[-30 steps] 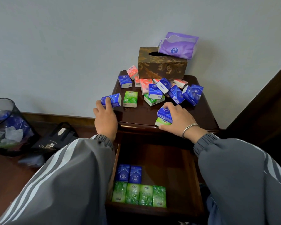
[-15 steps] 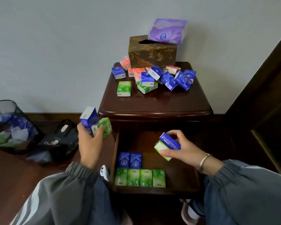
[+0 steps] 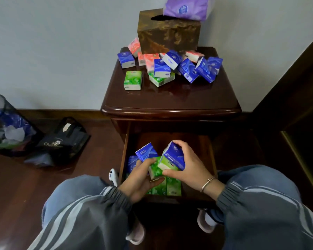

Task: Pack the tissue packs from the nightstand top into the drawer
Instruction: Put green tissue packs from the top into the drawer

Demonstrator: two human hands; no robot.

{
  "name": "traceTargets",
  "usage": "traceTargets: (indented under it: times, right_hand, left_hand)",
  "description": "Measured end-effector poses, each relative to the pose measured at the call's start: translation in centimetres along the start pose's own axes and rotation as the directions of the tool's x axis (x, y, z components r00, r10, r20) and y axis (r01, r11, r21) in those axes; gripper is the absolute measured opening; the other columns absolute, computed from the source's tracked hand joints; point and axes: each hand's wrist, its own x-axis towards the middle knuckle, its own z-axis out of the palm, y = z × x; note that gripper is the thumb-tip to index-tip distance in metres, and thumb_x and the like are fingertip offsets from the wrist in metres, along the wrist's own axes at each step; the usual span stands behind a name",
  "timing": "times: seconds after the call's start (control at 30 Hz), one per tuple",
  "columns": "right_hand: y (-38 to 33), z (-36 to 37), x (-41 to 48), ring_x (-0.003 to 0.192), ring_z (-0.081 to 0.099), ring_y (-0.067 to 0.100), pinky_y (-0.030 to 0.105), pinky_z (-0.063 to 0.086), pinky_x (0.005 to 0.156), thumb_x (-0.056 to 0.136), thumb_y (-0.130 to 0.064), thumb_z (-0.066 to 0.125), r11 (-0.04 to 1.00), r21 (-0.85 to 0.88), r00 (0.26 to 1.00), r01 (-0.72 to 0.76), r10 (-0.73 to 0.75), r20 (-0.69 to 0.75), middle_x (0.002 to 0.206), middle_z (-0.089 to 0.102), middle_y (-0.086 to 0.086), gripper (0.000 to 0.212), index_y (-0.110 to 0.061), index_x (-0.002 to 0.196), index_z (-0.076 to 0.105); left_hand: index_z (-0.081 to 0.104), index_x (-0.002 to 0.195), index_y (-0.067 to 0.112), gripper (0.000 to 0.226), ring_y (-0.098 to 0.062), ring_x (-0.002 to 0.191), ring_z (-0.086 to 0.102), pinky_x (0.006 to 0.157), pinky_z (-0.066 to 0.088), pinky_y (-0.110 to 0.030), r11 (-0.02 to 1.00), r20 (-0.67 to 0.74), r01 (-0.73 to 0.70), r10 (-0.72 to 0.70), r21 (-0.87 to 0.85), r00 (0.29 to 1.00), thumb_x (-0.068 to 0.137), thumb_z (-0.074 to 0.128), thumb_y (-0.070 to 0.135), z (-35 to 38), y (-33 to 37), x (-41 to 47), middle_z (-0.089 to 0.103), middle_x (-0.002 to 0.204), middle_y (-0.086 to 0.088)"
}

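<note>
Both hands are over the open drawer [image 3: 209, 159] of the dark wooden nightstand [image 3: 170, 100]. My left hand [image 3: 139, 181] holds a blue tissue pack [image 3: 145, 153] and a green tissue pack [image 3: 155, 169]. My right hand [image 3: 186, 165] grips a blue pack [image 3: 173, 152] stacked on a green pack [image 3: 167, 164]. Green packs [image 3: 173, 186] and a blue pack [image 3: 132, 163] lie in the drawer, partly hidden by my hands. On the nightstand top remain several blue, green and pink packs, such as a lone green one [image 3: 132, 80] and a blue cluster [image 3: 197, 69].
A brown tissue box [image 3: 168, 33] with a purple tissue bag [image 3: 188, 8] on it stands at the back of the top. A black bag [image 3: 61, 141] and a bin [image 3: 5, 127] sit on the floor at left. A dark wooden frame [image 3: 300, 123] is at right.
Both hands have come down and together over the drawer with their packs; the left hand moved in from beside the nightstand. The camera has tilted downward.
</note>
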Motion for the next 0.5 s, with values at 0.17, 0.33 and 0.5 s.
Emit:
traceTargets:
  times: [0.17, 0.33, 0.5]
  right_hand:
    - [-0.5, 1.5, 0.5, 0.122, 0.036, 0.013, 0.035, 0.039, 0.103, 0.066, -0.046, 0.078, 0.997, -0.082, 1.0, 0.001, 0.001, 0.03, 0.133, 0.034, -0.005, 0.097, -0.033, 0.142, 0.019]
    - [0.0, 0.8, 2.2, 0.128, 0.042, 0.011, 0.036, 0.043, 0.106, 0.079, -0.022, 0.073, 0.921, 0.352, 0.964, -0.167, 0.078, 0.253, 0.143, 0.031, -0.002, 0.083, -0.033, 0.138, 0.017]
    - [0.8, -0.1, 4.1, 0.095, 0.06, 0.007, 0.02, 0.05, 0.083, 0.079, -0.017, 0.064, 0.603, 0.746, 0.959, -0.284, 0.163, 0.233, 0.11, 0.059, 0.0, 0.044, -0.023, 0.118, 0.045]
  left_hand:
    - [0.045, 0.136, 0.011, 0.06, -0.03, 0.114, 0.063, 0.086, 0.055, -0.044, 0.998, 0.164, 0.029, -0.019, -0.059, 0.986, 0.088, 0.065, 0.04, -0.2, -0.3, 0.3, 0.064, 0.125, -0.017]
    - [0.044, 0.136, 0.011, 0.069, -0.026, 0.113, 0.064, 0.082, 0.055, -0.037, 0.999, 0.246, 0.005, 0.005, -0.04, 0.969, 0.078, 0.076, 0.03, -0.6, 0.1, 1.1, 0.064, 0.125, -0.014]
    - [0.048, 0.131, 0.01, 0.064, -0.024, 0.097, 0.069, 0.071, 0.056, -0.035, 1.0, 0.271, 0.012, -0.004, -0.028, 0.963, 0.07, 0.068, 0.014, -0.7, 1.0, 2.2, 0.068, 0.115, -0.013]
